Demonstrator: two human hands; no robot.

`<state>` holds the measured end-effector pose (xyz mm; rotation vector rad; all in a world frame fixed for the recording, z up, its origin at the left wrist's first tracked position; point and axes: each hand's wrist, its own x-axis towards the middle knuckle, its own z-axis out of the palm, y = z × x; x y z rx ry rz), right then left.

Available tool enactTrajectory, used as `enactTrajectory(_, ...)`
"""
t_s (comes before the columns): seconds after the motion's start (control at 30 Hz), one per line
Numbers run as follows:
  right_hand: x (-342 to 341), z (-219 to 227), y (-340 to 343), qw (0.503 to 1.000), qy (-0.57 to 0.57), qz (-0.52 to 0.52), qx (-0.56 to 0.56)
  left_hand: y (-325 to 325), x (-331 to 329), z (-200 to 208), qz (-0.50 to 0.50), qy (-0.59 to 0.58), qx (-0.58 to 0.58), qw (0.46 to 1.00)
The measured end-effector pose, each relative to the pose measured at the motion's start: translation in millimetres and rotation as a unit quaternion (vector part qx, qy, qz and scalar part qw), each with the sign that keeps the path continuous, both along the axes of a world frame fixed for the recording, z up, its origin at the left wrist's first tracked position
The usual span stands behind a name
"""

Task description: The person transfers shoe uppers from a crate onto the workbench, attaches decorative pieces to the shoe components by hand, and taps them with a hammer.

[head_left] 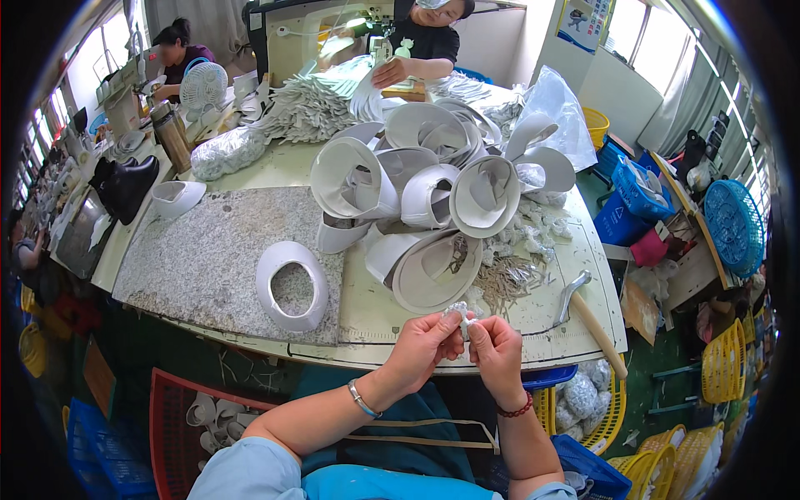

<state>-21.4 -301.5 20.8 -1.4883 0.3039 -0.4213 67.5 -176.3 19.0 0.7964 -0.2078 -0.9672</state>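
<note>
At the table's front edge, my left hand (427, 342) and my right hand (497, 352) are close together, fingers pinched on a small white crumpled piece (461, 313). Its exact kind is too small to make out. Just beyond them rises a heap of white curved shoe uppers (354, 177), stacked loosely with oval openings. One more white upper (267, 282) lies by itself on a grey speckled slab (208, 242) to the left. Thin brown strips (504, 285) and bits of clear plastic are scattered just beyond my hands.
Right of my hands lies a hammer (598, 337) with a wooden handle. A co-worker sits at a sewing machine (382, 37) across the table, beside piled white pieces (308, 108). Below stand a red crate (171, 417) and a yellow basket (615, 408) holding plastic-wrapped bundles.
</note>
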Motion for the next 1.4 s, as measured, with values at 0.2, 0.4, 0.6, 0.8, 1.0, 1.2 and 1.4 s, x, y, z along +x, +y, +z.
enactTrajectory(0.2,0,7,7,0.999,0.005,-0.025,-0.032,0,0,-4,0.025,-0.065,0.014,0.998)
enactTrajectory(0.4,-2,14,8,0.999,0.034,-0.017,0.009,0,-3,-6,0.038,-0.129,0.023,0.991)
enactTrajectory(0.6,0,15,3,0.999,0.05,-0.007,0.007,-6,-2,-18,0.144,-0.392,0.056,0.907)
enactTrajectory(0.8,-2,16,-3,0.994,0.093,0.012,0.064,-1,-2,-5,0.171,-0.562,0.107,0.802)
enactTrajectory(1.0,0,26,-1,0.992,0.109,0.041,0.046,9,-4,-3,0.164,-0.537,0.111,0.82)
enactTrajectory(1.2,-9,25,1,0.992,0.096,0.017,0.077,0,-8,-8,0.17,-0.539,0.084,0.821)
enactTrajectory(1.4,-4,23,-2,0.985,0.071,0.049,0.151,3,-9,-3,0.199,-0.511,0.071,0.833)
